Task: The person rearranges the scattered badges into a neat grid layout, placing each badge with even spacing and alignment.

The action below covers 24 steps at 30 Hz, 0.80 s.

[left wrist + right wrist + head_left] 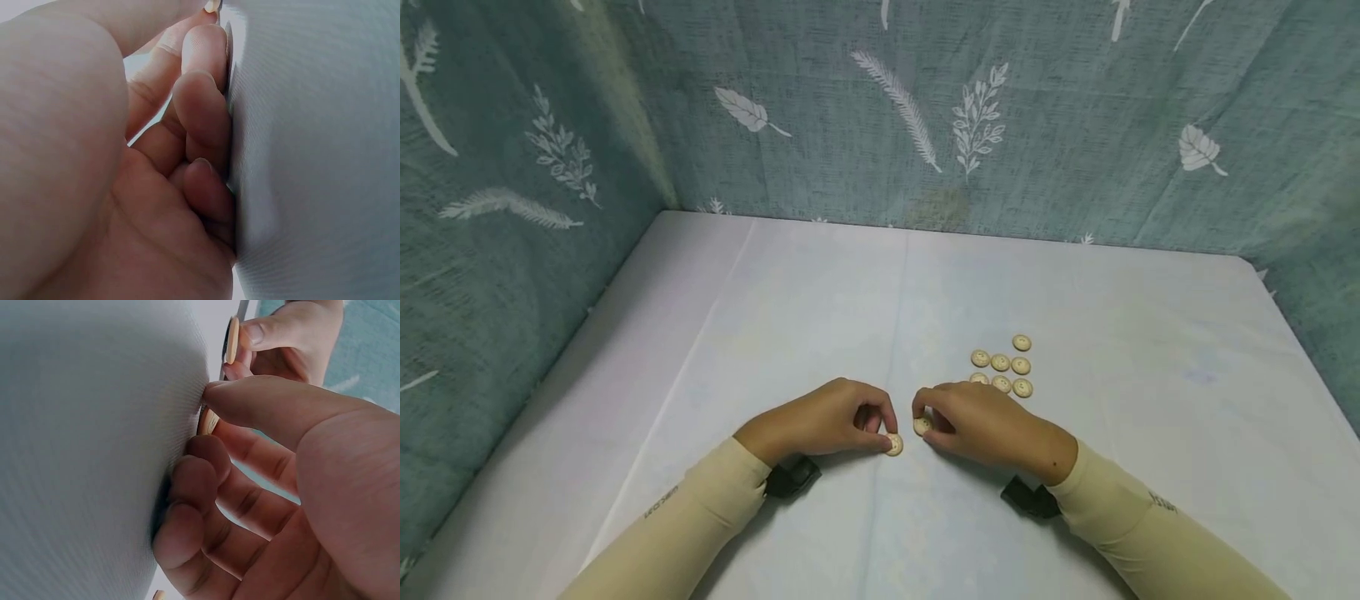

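Observation:
My left hand [829, 421] pinches a round cream button [894, 444] at its rim between thumb and fingers, close to the cloth. In the right wrist view that button [233, 340] is tilted on edge by the left thumb. Just to the right, my right hand [992, 425] has a second cream button [922, 426] between its thumb and curled index finger, low at the table surface. That button [209, 421] is partly hidden behind the thumb in the right wrist view. A narrow gap separates the two buttons. The left wrist view mostly shows curled fingers [203, 115] against the cloth.
Beyond the right hand, several matching buttons [1001, 362] lie in short rows, with a single button [1022, 342] behind them. The right hand partly covers the nearest row. White cloth [790, 317] covers the table, and green leaf-patterned curtains [820, 125] border it.

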Tool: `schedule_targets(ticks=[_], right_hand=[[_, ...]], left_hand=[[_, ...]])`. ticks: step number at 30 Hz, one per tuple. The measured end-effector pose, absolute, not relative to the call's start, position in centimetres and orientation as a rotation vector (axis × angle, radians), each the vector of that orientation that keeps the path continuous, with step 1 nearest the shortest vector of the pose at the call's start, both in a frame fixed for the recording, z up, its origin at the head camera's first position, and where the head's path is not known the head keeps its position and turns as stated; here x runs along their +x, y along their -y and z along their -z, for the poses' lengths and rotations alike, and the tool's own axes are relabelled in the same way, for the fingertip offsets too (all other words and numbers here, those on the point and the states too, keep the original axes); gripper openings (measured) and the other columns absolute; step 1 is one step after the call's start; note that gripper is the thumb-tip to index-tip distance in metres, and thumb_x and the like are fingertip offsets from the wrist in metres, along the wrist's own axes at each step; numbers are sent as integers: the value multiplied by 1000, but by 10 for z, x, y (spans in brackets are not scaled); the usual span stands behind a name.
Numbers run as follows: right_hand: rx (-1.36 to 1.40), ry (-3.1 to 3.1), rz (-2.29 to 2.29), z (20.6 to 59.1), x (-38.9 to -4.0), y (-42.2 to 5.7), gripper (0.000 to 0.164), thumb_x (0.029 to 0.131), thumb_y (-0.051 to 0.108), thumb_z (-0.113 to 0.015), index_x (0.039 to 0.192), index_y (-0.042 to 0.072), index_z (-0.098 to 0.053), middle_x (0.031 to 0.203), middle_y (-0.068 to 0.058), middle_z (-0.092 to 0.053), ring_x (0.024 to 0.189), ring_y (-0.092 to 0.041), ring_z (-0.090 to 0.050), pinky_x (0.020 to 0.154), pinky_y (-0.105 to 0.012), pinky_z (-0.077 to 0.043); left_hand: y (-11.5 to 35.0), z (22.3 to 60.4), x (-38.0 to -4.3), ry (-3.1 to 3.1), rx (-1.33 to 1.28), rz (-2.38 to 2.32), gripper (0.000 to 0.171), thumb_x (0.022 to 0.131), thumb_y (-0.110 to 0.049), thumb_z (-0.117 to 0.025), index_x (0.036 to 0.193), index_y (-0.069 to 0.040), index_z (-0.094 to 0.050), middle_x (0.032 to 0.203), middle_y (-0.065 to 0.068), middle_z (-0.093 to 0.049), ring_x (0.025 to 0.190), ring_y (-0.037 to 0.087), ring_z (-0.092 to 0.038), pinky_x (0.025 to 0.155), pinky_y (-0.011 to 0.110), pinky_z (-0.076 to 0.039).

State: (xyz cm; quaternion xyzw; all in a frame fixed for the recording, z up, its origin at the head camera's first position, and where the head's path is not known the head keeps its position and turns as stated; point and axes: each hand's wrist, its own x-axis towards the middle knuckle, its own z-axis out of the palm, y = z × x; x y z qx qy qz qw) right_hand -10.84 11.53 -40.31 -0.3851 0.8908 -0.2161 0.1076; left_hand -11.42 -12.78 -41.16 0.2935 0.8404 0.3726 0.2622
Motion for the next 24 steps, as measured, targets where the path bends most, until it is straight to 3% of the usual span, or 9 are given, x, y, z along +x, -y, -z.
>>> schedule_targets(ticks=[24], right_hand=[[-1044, -2723, 554, 389, -116, -128, 13, 93, 20, -69, 104, 15, -66, 64, 14, -51, 57, 2, -44, 56, -17, -40]], left_hand=[[127, 411, -114, -2281, 796, -996, 10, 87, -26, -79, 89, -27, -69, 69, -12, -54, 60, 1, -46, 59, 18, -40]])
